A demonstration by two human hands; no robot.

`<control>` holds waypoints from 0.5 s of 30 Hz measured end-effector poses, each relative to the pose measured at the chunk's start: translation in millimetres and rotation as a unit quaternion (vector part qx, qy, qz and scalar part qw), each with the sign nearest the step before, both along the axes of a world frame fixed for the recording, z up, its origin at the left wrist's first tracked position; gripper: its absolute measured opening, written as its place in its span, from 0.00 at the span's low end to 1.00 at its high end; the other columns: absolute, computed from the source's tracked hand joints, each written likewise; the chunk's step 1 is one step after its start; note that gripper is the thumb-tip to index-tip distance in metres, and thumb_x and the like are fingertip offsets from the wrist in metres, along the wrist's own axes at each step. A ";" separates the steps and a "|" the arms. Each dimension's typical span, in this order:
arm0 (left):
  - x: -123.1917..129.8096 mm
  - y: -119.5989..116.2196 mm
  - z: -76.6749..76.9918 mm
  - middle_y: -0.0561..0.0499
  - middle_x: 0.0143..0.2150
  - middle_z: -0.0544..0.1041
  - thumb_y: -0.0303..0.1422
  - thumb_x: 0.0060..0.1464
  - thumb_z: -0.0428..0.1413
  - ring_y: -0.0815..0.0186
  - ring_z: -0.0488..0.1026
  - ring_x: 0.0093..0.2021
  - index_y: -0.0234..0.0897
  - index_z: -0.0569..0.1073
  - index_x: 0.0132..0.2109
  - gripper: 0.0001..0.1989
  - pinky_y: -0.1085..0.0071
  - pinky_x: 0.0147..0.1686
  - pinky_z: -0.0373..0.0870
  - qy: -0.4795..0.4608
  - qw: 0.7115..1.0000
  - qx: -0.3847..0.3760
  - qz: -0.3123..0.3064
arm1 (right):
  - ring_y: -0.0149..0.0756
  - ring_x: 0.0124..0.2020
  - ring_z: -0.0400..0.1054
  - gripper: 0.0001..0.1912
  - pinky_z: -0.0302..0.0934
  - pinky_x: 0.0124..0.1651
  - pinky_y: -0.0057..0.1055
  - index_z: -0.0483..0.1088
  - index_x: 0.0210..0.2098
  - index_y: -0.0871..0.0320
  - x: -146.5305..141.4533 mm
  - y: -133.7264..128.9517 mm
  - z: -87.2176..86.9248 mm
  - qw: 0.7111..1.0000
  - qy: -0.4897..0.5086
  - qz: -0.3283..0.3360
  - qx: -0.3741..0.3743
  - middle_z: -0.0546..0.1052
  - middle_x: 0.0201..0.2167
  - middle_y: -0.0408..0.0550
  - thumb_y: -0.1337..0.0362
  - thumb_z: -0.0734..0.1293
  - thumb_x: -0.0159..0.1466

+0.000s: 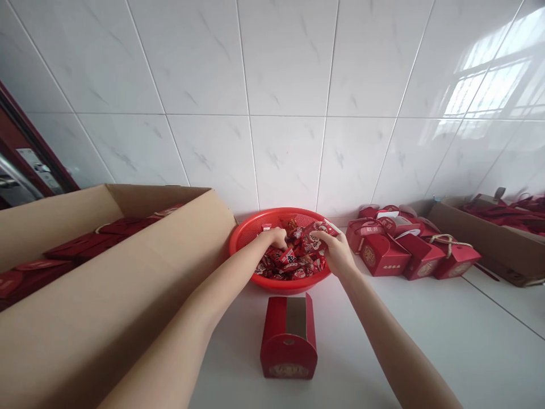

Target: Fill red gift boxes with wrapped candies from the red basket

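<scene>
A red plastic basket [238,241] full of wrapped candies [300,274] stands against the wall. Inside it, my left hand [277,237] is closed, its fingertips down among the wrappers; whatever they pinch is hidden. Over the basket's right side, my right hand [336,250] grips a red candy packet [314,237] with white lettering, thumb on top. Just in front of the basket, between my forearms, sits a red gift box [288,346] with a rounded end and a gap along its top. Neither hand touches this box.
On the left, a large cardboard carton [170,272] holds dark red boxes [85,244]. Several finished-looking red gift boxes [383,253], some with rope handles, cluster at right. Beyond them stands another carton [502,250] with red items. A tiled wall [285,159] closes off the back of the white table [383,341].
</scene>
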State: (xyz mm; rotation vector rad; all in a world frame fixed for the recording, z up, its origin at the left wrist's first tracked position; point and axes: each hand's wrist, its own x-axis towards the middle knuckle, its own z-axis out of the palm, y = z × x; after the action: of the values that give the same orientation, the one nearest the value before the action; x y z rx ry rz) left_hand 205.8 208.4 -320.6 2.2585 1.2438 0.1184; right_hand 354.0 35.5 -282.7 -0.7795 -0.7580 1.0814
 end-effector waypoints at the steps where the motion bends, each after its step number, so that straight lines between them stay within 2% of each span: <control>1: -0.6 0.0 -0.7 0.51 0.31 0.76 0.37 0.49 0.65 0.65 0.74 0.31 0.35 0.75 0.32 0.11 0.69 0.33 0.71 -0.013 1.000 0.001 0.008 | 0.39 0.29 0.74 0.11 0.70 0.39 0.36 0.77 0.28 0.55 0.1 0.1 -0.2 1.000 0.002 0.000 -0.001 0.80 0.25 0.42 0.67 0.76 0.44; 3: -3.4 -0.2 -0.8 0.52 0.32 0.76 0.41 0.60 0.58 0.68 0.73 0.32 0.34 0.74 0.35 0.13 0.69 0.34 0.72 -0.042 0.999 0.001 0.021 | 0.39 0.28 0.73 0.10 0.70 0.37 0.35 0.77 0.27 0.55 0.3 0.1 -0.7 1.000 0.002 0.007 0.001 0.80 0.25 0.42 0.67 0.76 0.44; 4: -5.5 -0.4 0.2 0.53 0.31 0.76 0.41 0.59 0.59 0.68 0.73 0.30 0.34 0.75 0.33 0.14 0.69 0.33 0.71 -0.054 0.998 -0.003 0.022 | 0.38 0.28 0.73 0.09 0.70 0.36 0.35 0.77 0.27 0.56 0.4 0.0 -0.9 1.000 0.000 0.011 0.003 0.80 0.24 0.43 0.67 0.76 0.44; 5: -8.2 -0.8 2.1 0.54 0.27 0.76 0.41 0.53 0.63 0.67 0.72 0.28 0.35 0.75 0.30 0.13 0.70 0.32 0.70 -0.061 0.998 -0.010 0.020 | 0.38 0.28 0.73 0.08 0.69 0.35 0.35 0.77 0.26 0.56 0.5 -0.1 -1.2 1.000 -0.002 0.015 0.004 0.80 0.24 0.43 0.67 0.75 0.45; 7: -14.2 -1.9 8.6 0.55 0.20 0.73 0.36 0.35 0.70 0.67 0.69 0.24 0.37 0.75 0.21 0.12 0.70 0.28 0.66 -0.064 0.997 -0.033 0.003 | 0.38 0.28 0.73 0.08 0.69 0.35 0.35 0.76 0.26 0.56 0.8 -0.1 -1.7 1.000 -0.002 0.019 0.006 0.79 0.24 0.43 0.67 0.75 0.45; 9: -19.6 -3.1 17.2 0.55 0.18 0.74 0.33 0.27 0.70 0.65 0.69 0.23 0.39 0.76 0.18 0.09 0.69 0.28 0.65 -0.072 0.996 -0.056 -0.018 | 0.38 0.27 0.72 0.08 0.69 0.36 0.35 0.76 0.27 0.56 1.3 0.3 -2.2 1.000 -0.001 0.019 0.009 0.79 0.24 0.42 0.67 0.75 0.45; 11: -23.1 -4.3 25.2 0.53 0.24 0.79 0.36 0.31 0.67 0.63 0.72 0.28 0.40 0.80 0.23 0.07 0.69 0.32 0.66 -0.094 0.993 -0.067 -0.032 | 0.38 0.28 0.73 0.09 0.69 0.36 0.35 0.76 0.27 0.56 1.8 1.1 -2.3 1.000 -0.002 0.018 0.012 0.79 0.23 0.42 0.67 0.75 0.46; 13: -24.3 -5.1 30.0 0.52 0.30 0.81 0.39 0.36 0.64 0.62 0.74 0.32 0.40 0.82 0.28 0.10 0.69 0.35 0.67 -0.114 0.991 -0.067 -0.034 | 0.39 0.28 0.73 0.09 0.69 0.37 0.36 0.76 0.28 0.56 2.0 1.9 -2.1 1.000 -0.004 0.019 0.016 0.79 0.24 0.42 0.67 0.75 0.46; 15: -24.1 -5.1 30.9 0.52 0.31 0.81 0.40 0.38 0.64 0.62 0.73 0.33 0.40 0.82 0.28 0.10 0.70 0.36 0.67 -0.121 0.990 -0.063 -0.031 | 0.40 0.29 0.74 0.09 0.69 0.37 0.36 0.77 0.28 0.56 1.9 2.2 -1.7 1.000 -0.005 0.021 0.020 0.79 0.25 0.43 0.67 0.75 0.46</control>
State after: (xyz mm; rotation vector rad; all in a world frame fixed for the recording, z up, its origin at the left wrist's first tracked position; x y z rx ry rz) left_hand 181.6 203.3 -289.7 2.1012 1.0244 0.2738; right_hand 355.9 37.7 -284.4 -0.7378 -0.8047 1.0978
